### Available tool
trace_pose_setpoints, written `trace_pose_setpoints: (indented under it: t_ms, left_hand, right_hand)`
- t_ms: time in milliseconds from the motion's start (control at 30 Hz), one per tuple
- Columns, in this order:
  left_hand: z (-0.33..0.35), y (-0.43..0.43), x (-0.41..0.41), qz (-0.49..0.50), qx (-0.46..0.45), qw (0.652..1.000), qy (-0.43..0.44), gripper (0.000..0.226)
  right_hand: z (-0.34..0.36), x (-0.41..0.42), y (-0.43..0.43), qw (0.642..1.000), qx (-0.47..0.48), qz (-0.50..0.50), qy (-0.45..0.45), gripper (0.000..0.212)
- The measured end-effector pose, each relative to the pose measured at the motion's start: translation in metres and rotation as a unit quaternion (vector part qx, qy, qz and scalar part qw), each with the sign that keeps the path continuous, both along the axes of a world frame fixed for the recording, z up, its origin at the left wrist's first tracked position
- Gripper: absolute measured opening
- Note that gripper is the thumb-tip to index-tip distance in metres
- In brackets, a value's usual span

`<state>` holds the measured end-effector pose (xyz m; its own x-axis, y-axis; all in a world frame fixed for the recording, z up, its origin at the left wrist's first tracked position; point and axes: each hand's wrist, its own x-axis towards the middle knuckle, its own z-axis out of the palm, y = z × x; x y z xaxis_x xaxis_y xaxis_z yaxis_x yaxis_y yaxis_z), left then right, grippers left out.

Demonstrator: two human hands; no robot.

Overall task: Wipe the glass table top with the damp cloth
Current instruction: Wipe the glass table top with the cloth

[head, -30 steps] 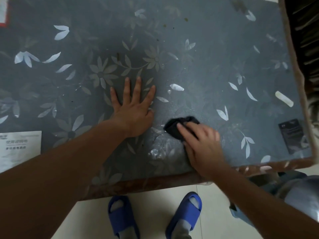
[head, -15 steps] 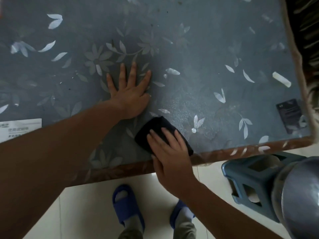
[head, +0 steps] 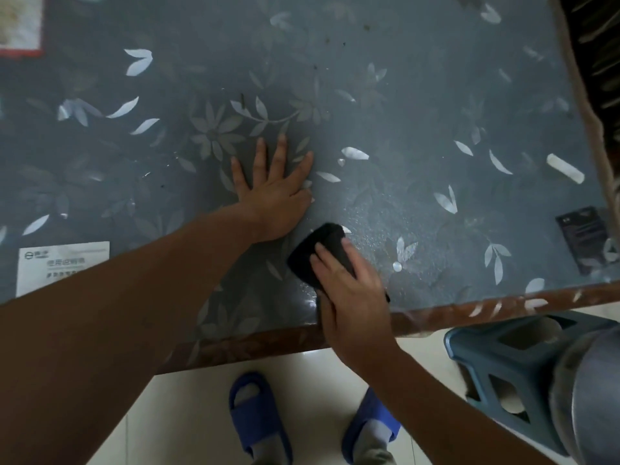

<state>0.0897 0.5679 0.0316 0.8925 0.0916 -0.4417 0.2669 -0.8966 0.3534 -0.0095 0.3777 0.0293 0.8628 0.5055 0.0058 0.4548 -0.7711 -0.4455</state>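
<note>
The glass table top (head: 419, 95) is blue-grey with a pale leaf and flower pattern and a brown front edge. My right hand (head: 352, 293) presses a folded black cloth (head: 313, 253) flat on the glass near the front edge; the cloth's far half shows beyond my fingers. Wet droplets glisten on the glass just right of the cloth. My left hand (head: 271, 193) lies flat on the glass with fingers spread, just up and left of the cloth, holding nothing.
A white printed card (head: 57, 263) and a black card (head: 583, 236) lie under the glass at left and right. A blue plastic stool (head: 503, 360) stands on the tiled floor at the right. My blue slippers (head: 258, 417) are below the table edge.
My right hand slid the cloth from the middle toward the front edge and left, then a little back up the glass. The left hand stayed planted.
</note>
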Motion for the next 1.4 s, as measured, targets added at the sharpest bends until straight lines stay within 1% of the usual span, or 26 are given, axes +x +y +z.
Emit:
trace_pose_setpoints:
  t_ms: [33,67,100,133,167,233,300,333,400,500,567,600,633,700,733,767,867,967,1033,1100,1133,1200,1300,1333,1367,1400]
  left_hand:
    - [-0.001,0.0,0.0,0.004,-0.001,1.0,-0.002,0.061]
    - [-0.001,0.0,0.001,0.006,-0.002,1.0,-0.003,0.059]
    - [-0.002,0.001,0.001,0.007,-0.005,1.0,-0.004,0.058]
    - [-0.002,0.001,0.001,0.005,-0.009,1.0,-0.003,0.057]
    - [-0.001,0.002,0.001,0.003,-0.013,1.0,-0.001,0.057]
    - [-0.001,0.002,0.001,0.006,-0.021,1.0,-0.005,0.056]
    - [-0.001,0.002,0.0,0.011,-0.027,1.0,-0.009,0.056]
    - [-0.001,0.002,0.0,0.011,-0.029,0.999,-0.01,0.057]
    - [-0.001,0.003,0.001,0.006,-0.032,0.999,-0.01,0.057]
    - [0.0,0.006,0.001,-0.008,-0.027,1.0,0.001,0.063]
    - [0.0,0.005,0.0,-0.011,-0.023,1.0,0.005,0.067]
    - [0.0,0.004,0.0,-0.012,-0.021,1.0,0.003,0.068]
    - [0.001,0.004,0.0,-0.013,-0.021,1.0,0.002,0.068]
    - [0.001,0.004,0.001,-0.013,-0.024,1.0,0.0,0.069]
    - [0.0,0.004,0.001,-0.007,-0.029,1.0,-0.001,0.07]
    - [-0.001,0.004,0.001,0.002,-0.033,0.999,-0.005,0.071]
    - [0.0,0.006,-0.001,0.037,-0.062,0.997,-0.027,0.083]
    - [0.006,0.008,-0.003,0.061,-0.122,0.99,-0.042,0.093]
    - [0.007,0.009,-0.003,0.06,-0.128,0.989,-0.045,0.093]
    - [0.005,0.009,-0.002,0.043,-0.11,0.992,-0.04,0.09]
    - [0.004,0.009,-0.001,0.034,-0.102,0.994,-0.035,0.087]
    - [0.001,0.009,-0.001,0.018,-0.082,0.996,-0.029,0.079]
    - [-0.004,0.008,-0.002,0.008,-0.051,0.998,-0.036,0.078]
    - [-0.006,0.008,-0.003,0.005,-0.04,0.998,-0.038,0.078]
    - [-0.007,0.007,-0.004,0.003,-0.028,0.999,-0.038,0.079]
    - [-0.007,0.006,-0.005,0.004,-0.012,0.999,-0.039,0.079]
  right_hand:
    - [-0.001,0.003,-0.007,0.998,-0.016,0.055,-0.02,0.051]
    - [-0.002,0.015,-0.016,0.995,-0.033,0.083,-0.04,0.054]
    - [-0.004,0.031,-0.024,0.995,-0.044,0.074,-0.05,0.056]
    - [-0.007,0.049,-0.031,0.998,-0.046,0.029,-0.044,0.057]
    - [-0.009,0.07,-0.037,0.998,-0.04,-0.042,-0.035,0.055]
    - [-0.009,0.116,-0.041,0.983,-0.017,-0.178,-0.035,0.048]
    - [-0.011,0.154,-0.028,0.969,0.004,-0.246,-0.023,0.045]
    - [-0.011,0.166,-0.016,0.966,0.013,-0.258,-0.016,0.045]
    - [-0.01,0.17,0.005,0.971,0.033,-0.237,-0.005,0.045]
    - [-0.008,0.141,0.0,0.993,0.026,-0.113,-0.012,0.045]
    - [-0.007,0.135,-0.022,0.997,0.001,-0.072,-0.013,0.044]
    - [-0.006,0.144,-0.027,0.995,-0.002,-0.096,-0.009,0.044]
    - [-0.003,0.157,-0.022,0.989,0.01,-0.149,0.0,0.045]
    - [0.0,0.189,0.006,0.964,0.061,-0.255,0.034,0.046]
    - [0.001,0.197,0.024,0.959,0.075,-0.268,0.049,0.046]
    - [0.001,0.197,0.042,0.965,0.076,-0.244,0.05,0.045]
    - [-0.004,0.159,0.064,0.997,0.04,-0.068,0.009,0.043]
    - [-0.009,0.136,0.043,0.999,-0.017,0.026,-0.034,0.041]
    - [-0.011,0.142,0.027,0.996,-0.042,0.063,-0.055,0.043]
    - [-0.011,0.153,0.008,0.993,-0.061,0.075,-0.067,0.046]
    - [-0.011,0.161,-0.001,0.994,-0.064,0.062,-0.066,0.047]
    - [-0.01,0.184,-0.014,0.996,-0.065,0.001,-0.06,0.048]
    - [-0.011,0.202,0.003,0.994,-0.029,-0.098,-0.044,0.047]
    - [-0.011,0.196,0.011,0.994,-0.018,-0.093,-0.048,0.046]
    - [-0.013,0.186,0.015,0.997,-0.015,-0.054,-0.054,0.045]
    - [-0.015,0.175,0.014,0.998,-0.02,0.011,-0.06,0.046]
